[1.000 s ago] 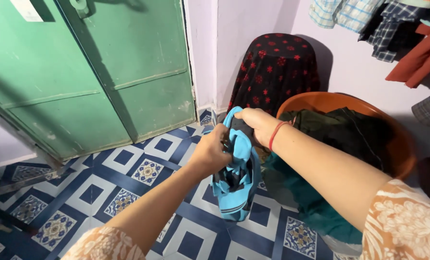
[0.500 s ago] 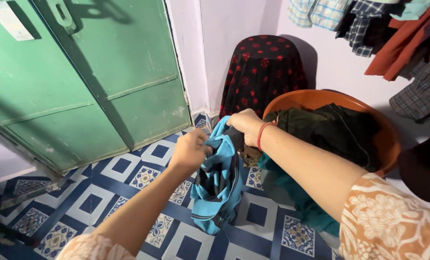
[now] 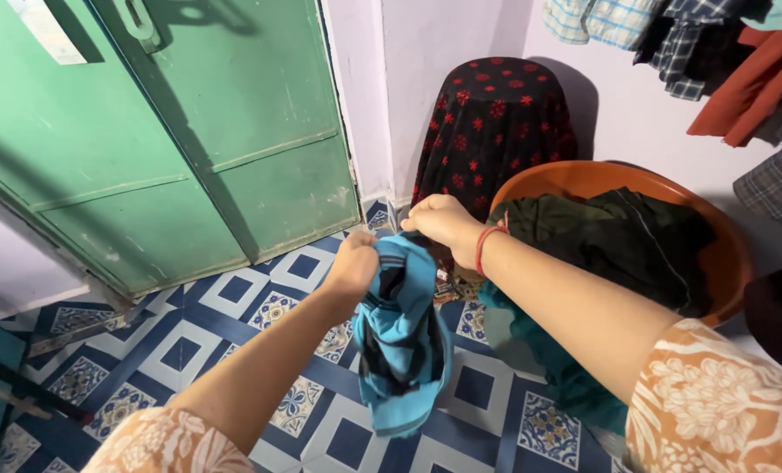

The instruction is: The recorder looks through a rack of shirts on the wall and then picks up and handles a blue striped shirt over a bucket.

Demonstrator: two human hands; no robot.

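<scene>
Above the blue-and-white tiled floor (image 3: 233, 298), beside the orange tub (image 3: 584, 184) of dark clothes: blue garment (image 3: 404, 342) held up.

Garment hangs limp from both hands, bunched at top edge; sky-blue with dark stripes. Judged light, soft, non-slippery; best taken at upper hem or shoulders. Left hand (image 3: 353, 263) fingers closed, pinching one edge; right hand (image 3: 443, 219) fingers curled, gripping the other. Red thread on right wrist.

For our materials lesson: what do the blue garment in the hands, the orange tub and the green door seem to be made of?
Blue garment: soft knit fabric, matte; it bunches and drapes in folds. Orange tub: probably plastic, with a smooth, slightly glossy moulded rim. Green door: likely painted sheet metal, with flat panels, raised ribs and scuffed paint.
</scene>
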